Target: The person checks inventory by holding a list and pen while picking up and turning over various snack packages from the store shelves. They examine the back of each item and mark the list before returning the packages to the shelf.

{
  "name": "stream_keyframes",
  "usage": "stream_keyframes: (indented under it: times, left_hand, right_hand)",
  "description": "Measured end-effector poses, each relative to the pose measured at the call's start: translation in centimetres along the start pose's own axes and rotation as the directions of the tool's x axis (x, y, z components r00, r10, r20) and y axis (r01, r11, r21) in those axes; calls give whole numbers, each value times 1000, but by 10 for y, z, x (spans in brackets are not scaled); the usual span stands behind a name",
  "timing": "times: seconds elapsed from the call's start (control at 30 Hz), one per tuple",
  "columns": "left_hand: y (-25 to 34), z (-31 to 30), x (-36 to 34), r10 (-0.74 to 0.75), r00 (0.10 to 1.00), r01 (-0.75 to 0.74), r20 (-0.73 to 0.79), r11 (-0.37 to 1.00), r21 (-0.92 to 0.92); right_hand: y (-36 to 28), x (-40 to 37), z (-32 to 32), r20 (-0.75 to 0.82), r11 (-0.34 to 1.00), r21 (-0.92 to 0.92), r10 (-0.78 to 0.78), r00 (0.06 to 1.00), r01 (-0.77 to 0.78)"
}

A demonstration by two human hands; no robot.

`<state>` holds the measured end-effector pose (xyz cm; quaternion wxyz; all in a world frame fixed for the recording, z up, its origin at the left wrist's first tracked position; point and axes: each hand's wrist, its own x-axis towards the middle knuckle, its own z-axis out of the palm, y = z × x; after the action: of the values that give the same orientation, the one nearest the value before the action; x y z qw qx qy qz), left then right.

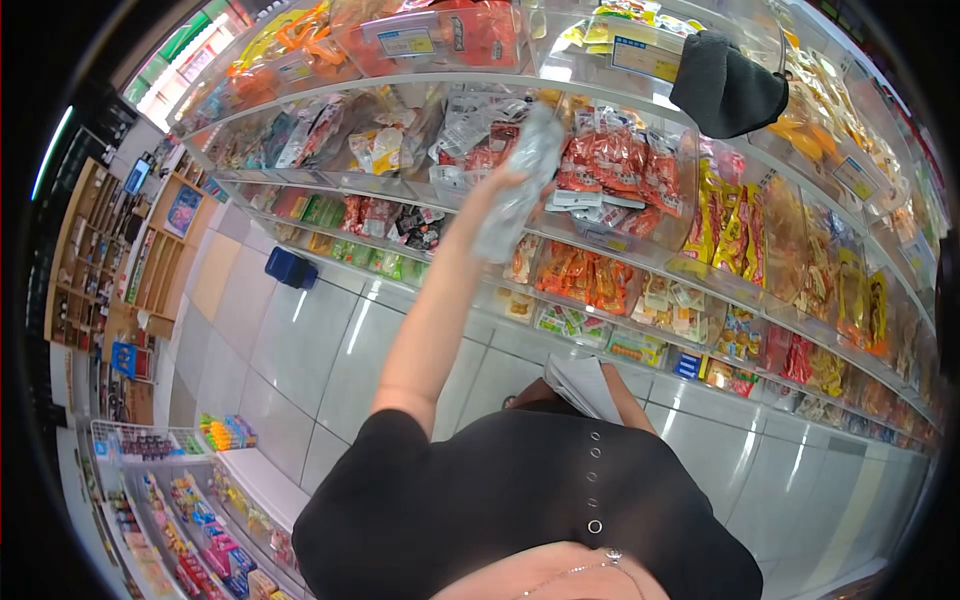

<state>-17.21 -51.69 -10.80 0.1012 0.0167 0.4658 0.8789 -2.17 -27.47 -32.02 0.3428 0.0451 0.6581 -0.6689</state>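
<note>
Silvery and blurred, a long packet (pixel 540 150) slants in front of the middle tier of the clear plastic shelves (pixel 345 178), gripped near its middle by the left hand (pixel 508 181). That arm reaches up and forward, the fingers closed around the packet's edge; whether its far end touches the bin behind it, I cannot tell. Low before the body, the right hand (pixel 617 385) is beside some white papers (pixel 583 387); its fingers are too hidden to tell how far open they are or how they hold the sheets.

Just right of the packet, red packets (pixel 605 160) fill a bin, with yellow packets (pixel 730 225) further right and orange packets (pixel 585 278) on the tier below. A black cloth cover (pixel 728 85) hangs at the upper right, near a price label (pixel 645 57). Grey tiles (pixel 300 335) make up the floor, where a dark blue container (pixel 290 267) stands near the foot of the shelves. Wooden shelving (pixel 83 270) stands well apart at far left, and a display rack (pixel 205 530) of small colourful goods is at lower left.
</note>
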Motion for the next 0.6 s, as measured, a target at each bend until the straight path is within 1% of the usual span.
stream_keyframes:
  times: [0.03,0.1,0.13,0.17,0.2,0.23,0.3,0.33,0.4,0.47,0.5,0.53,0.57,0.6]
  left_hand:
    - [-5,7,30,-11,999,16,-54,995,95]
    - [-24,31,76,68,989,-31,-130,963,268]
    - [-31,51,93,151,979,-95,-137,931,352]
    - [-49,51,118,252,958,-170,-134,881,441]
    - [-75,38,146,350,929,-241,-119,817,523]
    - [-103,17,171,629,774,-331,-76,503,799]
    - [-86,15,141,601,783,-379,158,260,888]
    - [-69,14,130,579,813,-347,62,397,850]
    - [-36,4,107,478,871,-262,-116,650,713]
    - [-12,-60,128,595,801,-309,-73,514,800]
    - [6,-87,135,695,719,-323,-16,355,877]
    - [21,-103,136,708,706,-283,-6,290,914]
    - [30,-127,139,665,744,-209,72,128,969]
    - [33,-167,156,515,842,-99,160,-145,985]
  right_hand:
    - [4,0,-1,1,1000,15,6,1000,-6]
    - [13,3,-7,2,1000,29,5,1000,-5]
    - [18,4,-11,1,1000,30,4,1000,-4]
    - [24,6,-14,-1,1000,28,4,1000,-3]
    - [27,8,-18,1,999,32,4,1000,-4]
    - [31,10,-20,2,999,32,7,1000,-7]
    - [40,15,-26,3,999,40,15,1000,-15]
    - [44,19,-27,2,999,52,17,1000,-17]
    - [51,28,-26,-1,998,69,14,1000,-14]
    - [58,38,-23,-22,997,79,14,1000,-12]
    - [62,43,-21,-36,996,84,14,999,-10]
    - [68,48,-19,-56,996,89,14,998,-9]
    - [73,54,-17,-72,996,89,16,997,-9]
    - [78,59,-13,-95,996,90,19,995,-10]
